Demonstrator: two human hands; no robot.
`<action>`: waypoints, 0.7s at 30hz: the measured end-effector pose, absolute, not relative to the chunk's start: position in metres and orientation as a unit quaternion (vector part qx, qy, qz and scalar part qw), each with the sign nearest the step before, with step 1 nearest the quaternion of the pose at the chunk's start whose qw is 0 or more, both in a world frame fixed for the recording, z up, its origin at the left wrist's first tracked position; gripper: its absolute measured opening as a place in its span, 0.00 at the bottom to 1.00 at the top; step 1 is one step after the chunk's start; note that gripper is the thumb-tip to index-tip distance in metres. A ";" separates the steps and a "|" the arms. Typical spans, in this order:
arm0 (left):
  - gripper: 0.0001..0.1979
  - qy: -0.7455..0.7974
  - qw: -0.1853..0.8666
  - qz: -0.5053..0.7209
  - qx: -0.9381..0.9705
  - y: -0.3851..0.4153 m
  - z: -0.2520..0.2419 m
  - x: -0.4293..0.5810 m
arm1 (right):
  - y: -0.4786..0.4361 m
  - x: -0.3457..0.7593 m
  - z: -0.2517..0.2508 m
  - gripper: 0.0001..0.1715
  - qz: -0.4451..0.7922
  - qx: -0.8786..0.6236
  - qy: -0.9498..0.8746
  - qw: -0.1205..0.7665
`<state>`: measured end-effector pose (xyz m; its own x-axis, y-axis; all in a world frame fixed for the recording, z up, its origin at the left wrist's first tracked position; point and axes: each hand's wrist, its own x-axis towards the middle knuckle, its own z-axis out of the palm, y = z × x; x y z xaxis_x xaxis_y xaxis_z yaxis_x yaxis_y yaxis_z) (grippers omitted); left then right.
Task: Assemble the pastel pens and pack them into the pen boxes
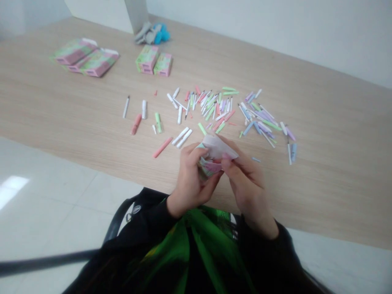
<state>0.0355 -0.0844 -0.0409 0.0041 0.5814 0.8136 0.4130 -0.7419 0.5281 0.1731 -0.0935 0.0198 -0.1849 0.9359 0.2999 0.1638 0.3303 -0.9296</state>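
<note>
Carton, pink and green with its white flap raised, is held between both hands over the near part of the wooden table. Fingers of the left hand are closed around its left side, thumb against the upper edge, while the right hand grips the right edge beside the flap, thumb in front and remaining fingers partly hidden behind. Loose pen parts lie scattered beyond the hands, with similar boxes farther back.

boxes behind pen parts
</note>
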 end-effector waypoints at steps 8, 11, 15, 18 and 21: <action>0.48 0.415 0.176 0.591 0.669 -0.088 -0.054 0.044 | -0.097 0.171 0.037 0.27 0.277 -0.396 -0.737 0.473; 0.43 0.393 0.187 0.609 0.664 -0.086 -0.054 0.044 | -0.097 0.171 0.038 0.21 0.292 -0.386 -0.734 0.477; 0.38 0.370 0.189 0.609 0.676 -0.081 -0.050 0.041 | -0.093 0.170 0.033 0.16 0.311 -0.386 -0.717 0.491; 0.40 0.379 0.180 0.596 0.685 -0.081 -0.051 0.039 | -0.089 0.174 0.032 0.16 0.300 -0.401 -0.719 0.482; 0.44 0.394 0.163 0.584 0.691 -0.083 -0.054 0.038 | -0.089 0.177 0.034 0.16 0.281 -0.398 -0.731 0.477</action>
